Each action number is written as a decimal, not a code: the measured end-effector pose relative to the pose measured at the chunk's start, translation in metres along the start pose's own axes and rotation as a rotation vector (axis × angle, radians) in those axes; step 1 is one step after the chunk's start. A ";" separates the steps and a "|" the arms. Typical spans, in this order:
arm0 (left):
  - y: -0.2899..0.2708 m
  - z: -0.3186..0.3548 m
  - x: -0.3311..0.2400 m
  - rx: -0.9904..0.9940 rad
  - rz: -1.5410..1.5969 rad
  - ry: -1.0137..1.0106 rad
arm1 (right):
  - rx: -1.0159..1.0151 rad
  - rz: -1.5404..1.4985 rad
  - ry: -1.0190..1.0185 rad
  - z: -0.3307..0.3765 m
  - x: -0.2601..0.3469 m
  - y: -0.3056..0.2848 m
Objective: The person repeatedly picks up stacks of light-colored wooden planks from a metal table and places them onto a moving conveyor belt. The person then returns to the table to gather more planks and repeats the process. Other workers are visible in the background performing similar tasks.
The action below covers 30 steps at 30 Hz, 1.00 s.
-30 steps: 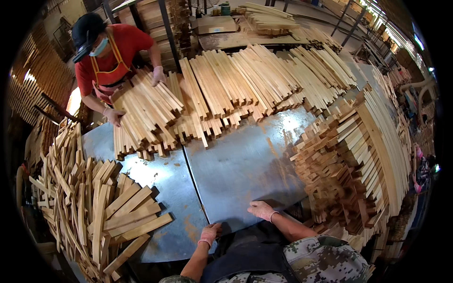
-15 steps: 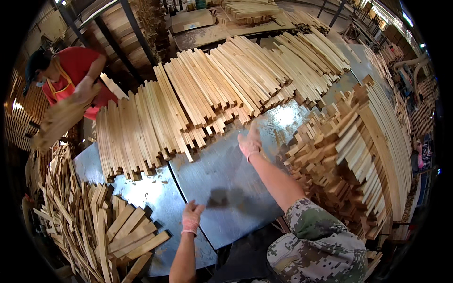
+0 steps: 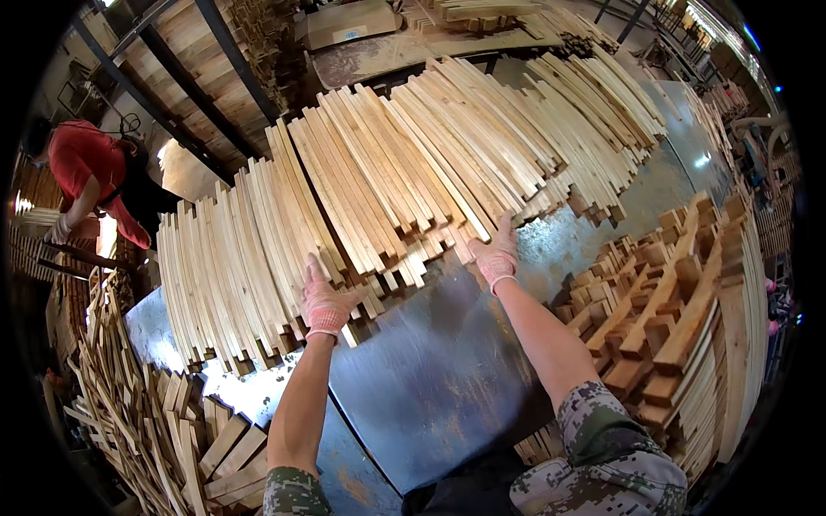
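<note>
Long pale wooden strips (image 3: 379,176) lie side by side in a wide row, partly two layers deep, across the metal table (image 3: 430,370). Their near ends are uneven. My left hand (image 3: 325,301), in a pinkish work glove, is at the near ends left of the middle, thumb apart and fingers stretched forward over the strips. My right hand (image 3: 496,255), gloved alike, rests at the strip ends further right, fingers spread. Both hands are open and seem to touch the wood; the fingertips' exact contact is hard to make out.
Loose wooden offcuts (image 3: 168,430) heap up at the lower left. Stacked wooden pieces (image 3: 662,318) rise close by my right forearm. A co-worker in red (image 3: 86,163) bends at the far left, beside dark metal posts (image 3: 185,95). Behind the row stands another board-covered table (image 3: 387,60).
Both my hands have moved forward to the strip ends, the left one from low over the table. The co-worker has turned and bent away, no longer holding up the wooden boards.
</note>
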<state>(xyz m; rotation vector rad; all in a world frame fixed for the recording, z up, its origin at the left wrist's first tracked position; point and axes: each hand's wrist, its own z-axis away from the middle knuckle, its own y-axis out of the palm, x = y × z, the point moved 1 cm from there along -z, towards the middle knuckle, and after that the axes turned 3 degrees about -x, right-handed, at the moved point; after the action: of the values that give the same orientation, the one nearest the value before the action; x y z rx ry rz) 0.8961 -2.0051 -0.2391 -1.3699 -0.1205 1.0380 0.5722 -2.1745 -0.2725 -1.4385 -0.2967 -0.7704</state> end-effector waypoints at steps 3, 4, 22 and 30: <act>0.017 -0.016 -0.013 -0.054 -0.028 0.077 | 0.009 0.015 0.007 -0.010 -0.008 0.005; 0.023 -0.021 -0.010 -0.073 -0.017 0.050 | 0.028 0.047 -0.027 -0.004 0.007 0.001; 0.007 -0.051 0.013 0.049 0.379 0.010 | 0.247 0.417 -0.194 -0.055 0.033 0.020; 0.032 -0.068 0.011 -0.099 0.244 -0.114 | 0.316 0.310 -0.219 -0.075 0.019 0.042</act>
<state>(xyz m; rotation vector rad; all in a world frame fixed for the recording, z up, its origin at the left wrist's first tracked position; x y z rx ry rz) 0.9276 -2.0523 -0.2895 -1.4389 -0.0915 1.3297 0.5930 -2.2536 -0.3046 -1.2302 -0.3371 -0.2980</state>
